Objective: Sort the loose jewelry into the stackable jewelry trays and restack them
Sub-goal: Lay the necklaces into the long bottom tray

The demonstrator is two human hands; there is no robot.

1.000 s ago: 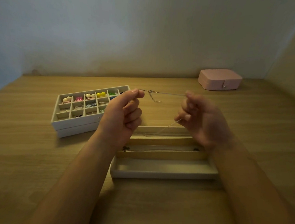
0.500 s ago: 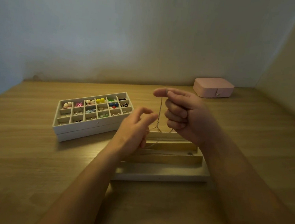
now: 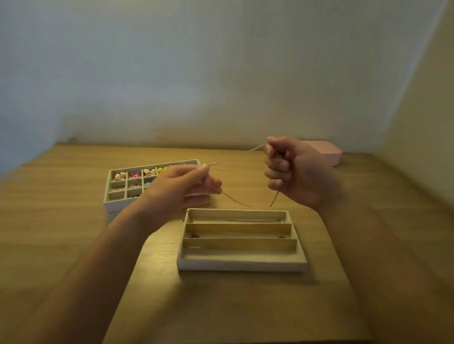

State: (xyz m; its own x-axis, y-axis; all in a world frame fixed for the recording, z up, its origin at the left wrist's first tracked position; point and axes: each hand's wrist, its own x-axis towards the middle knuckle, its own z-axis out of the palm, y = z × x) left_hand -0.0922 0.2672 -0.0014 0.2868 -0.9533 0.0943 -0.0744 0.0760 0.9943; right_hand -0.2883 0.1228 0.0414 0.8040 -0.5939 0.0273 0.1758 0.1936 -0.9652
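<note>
Chain: a thin metal chain [image 3: 238, 202] is up in the air between the two hands, just past the far side of the long tray. One part runs tight from hand to hand. Another part hangs down in a loose loop.
Left hand: the left hand [image 3: 181, 187] pinches the chain near its little clasp with thumb and finger. The other fingers are loosely curled.
Right hand: the right hand [image 3: 296, 172] is curled like a fist round the chain and pinches it at the top. The chain comes out again under the fist.
Long tray: the long tray [image 3: 240, 266] sits on the table [image 3: 210, 306], near and a bit right. It has three long slots. Thin chains seem to lie in the far and middle ones.
Small-box tray: the small-box tray [image 3: 118, 206] is far left, partly behind the left hand. It holds little bright bits and sits on top of another tray.
Pink box: the pink box [image 3: 330, 153] is far right, behind the right hand.
How it will feel: I think very light, floppy and slippery. It could knot up easily, and a hard tug might snap it.
Where to hold: best by the two ends, one near the clasp, so it stays straight for a long slot.
</note>
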